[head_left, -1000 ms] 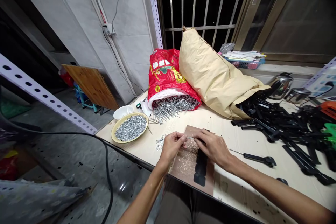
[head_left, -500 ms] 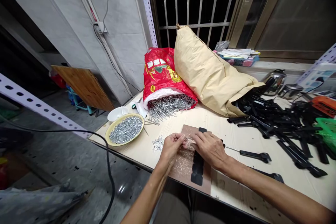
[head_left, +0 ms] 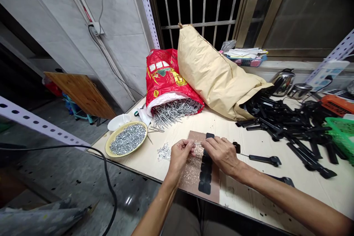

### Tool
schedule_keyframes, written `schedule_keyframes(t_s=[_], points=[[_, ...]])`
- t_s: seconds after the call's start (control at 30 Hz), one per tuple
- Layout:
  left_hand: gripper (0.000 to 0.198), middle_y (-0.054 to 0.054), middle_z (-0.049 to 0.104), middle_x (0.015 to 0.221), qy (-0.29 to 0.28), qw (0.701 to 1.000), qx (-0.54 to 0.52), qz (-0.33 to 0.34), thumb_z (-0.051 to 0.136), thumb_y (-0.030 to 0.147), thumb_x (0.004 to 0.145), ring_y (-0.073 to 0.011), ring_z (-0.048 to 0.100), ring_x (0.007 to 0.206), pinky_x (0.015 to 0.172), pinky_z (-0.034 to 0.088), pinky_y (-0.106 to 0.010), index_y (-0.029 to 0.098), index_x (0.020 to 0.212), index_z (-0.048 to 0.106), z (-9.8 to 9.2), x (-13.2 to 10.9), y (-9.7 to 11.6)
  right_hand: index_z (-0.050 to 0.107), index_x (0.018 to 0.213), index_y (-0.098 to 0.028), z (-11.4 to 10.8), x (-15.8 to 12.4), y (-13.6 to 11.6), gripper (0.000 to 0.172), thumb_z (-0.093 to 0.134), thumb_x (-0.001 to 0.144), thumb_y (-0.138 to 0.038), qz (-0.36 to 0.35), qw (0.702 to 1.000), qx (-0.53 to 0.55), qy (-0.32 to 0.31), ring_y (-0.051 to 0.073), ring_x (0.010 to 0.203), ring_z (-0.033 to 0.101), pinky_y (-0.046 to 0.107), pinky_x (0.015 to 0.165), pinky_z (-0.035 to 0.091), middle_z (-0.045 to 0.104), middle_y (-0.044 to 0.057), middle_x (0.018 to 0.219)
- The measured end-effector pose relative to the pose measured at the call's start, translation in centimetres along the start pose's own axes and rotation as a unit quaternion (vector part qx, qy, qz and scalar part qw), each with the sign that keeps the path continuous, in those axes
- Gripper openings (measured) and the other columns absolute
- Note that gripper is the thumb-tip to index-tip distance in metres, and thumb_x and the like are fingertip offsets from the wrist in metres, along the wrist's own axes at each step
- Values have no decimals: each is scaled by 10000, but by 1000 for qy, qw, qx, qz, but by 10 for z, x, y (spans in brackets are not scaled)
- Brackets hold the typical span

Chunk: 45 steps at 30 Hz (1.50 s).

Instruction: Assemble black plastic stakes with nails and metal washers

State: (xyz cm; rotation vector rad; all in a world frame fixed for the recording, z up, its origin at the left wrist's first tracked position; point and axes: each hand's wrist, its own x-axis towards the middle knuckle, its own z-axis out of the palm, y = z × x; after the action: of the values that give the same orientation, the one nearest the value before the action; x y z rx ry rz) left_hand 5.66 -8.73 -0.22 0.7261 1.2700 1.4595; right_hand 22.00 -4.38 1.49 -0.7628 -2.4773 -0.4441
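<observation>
Above a brown board (head_left: 190, 182) with a row of black pads (head_left: 205, 175), my two hands meet. My left hand (head_left: 181, 154) pinches the left end of a thin metal rod (head_left: 198, 143). My right hand (head_left: 221, 154) is closed around the rod's other end, palm down over the upper pads. Small metal washers (head_left: 164, 152) lie loose just left of my left hand. Right of my right hand is a black-handled part (head_left: 262, 159) with a thin metal shaft, lying on the table.
A yellow bowl of small metal pieces (head_left: 127, 139) and a white bowl (head_left: 118, 121) stand at the left. Behind are a red bag of metal rods (head_left: 168, 75) and a paper sack (head_left: 212, 73). Black parts (head_left: 276, 118) and a green basket (head_left: 340, 131) are at the right.
The whole view has shifted slightly, so the table items appear a little further left. The metal rod between my hands shows more clearly now, and my hands stay close together.
</observation>
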Motion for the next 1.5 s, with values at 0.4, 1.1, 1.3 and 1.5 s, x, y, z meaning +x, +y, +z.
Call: schedule_keyframes(t_s=[0.4, 1.1, 1.3, 1.5], points=[[282, -1, 592, 639, -13, 997, 59, 44, 678, 391, 713, -80, 511, 521, 515, 411, -195, 117, 764, 637, 6, 3, -1, 609, 932, -212, 6, -7, 3, 224, 405, 942, -305, 124, 975, 172, -60, 144, 756, 575, 245, 654, 340, 639, 20, 810], [373, 9, 560, 565, -23, 999, 9, -32, 764, 435, 582, -42, 433, 406, 412, 317, -172, 105, 653, 605, 16, 12, -12, 584, 854, -203, 17, -16, 9, 243, 392, 949, -316, 114, 987, 89, -69, 123, 668, 516, 264, 594, 282, 596, 5, 769], [328, 10, 566, 585, -19, 999, 49, -3, 718, 419, 653, -54, 451, 434, 443, 334, -178, 111, 669, 606, 16, 10, -11, 592, 809, -199, 15, -15, 12, 254, 387, 950, -252, 83, 992, 80, -51, 137, 713, 535, 267, 615, 286, 597, 15, 720], [330, 21, 557, 564, -5, 995, 92, 25, 701, 443, 659, -71, 461, 428, 437, 344, -190, 131, 662, 593, 19, 9, -6, 573, 894, -228, 13, -15, 12, 220, 382, 953, -321, 155, 966, 186, -87, 111, 690, 554, 232, 562, 293, 626, -18, 808]])
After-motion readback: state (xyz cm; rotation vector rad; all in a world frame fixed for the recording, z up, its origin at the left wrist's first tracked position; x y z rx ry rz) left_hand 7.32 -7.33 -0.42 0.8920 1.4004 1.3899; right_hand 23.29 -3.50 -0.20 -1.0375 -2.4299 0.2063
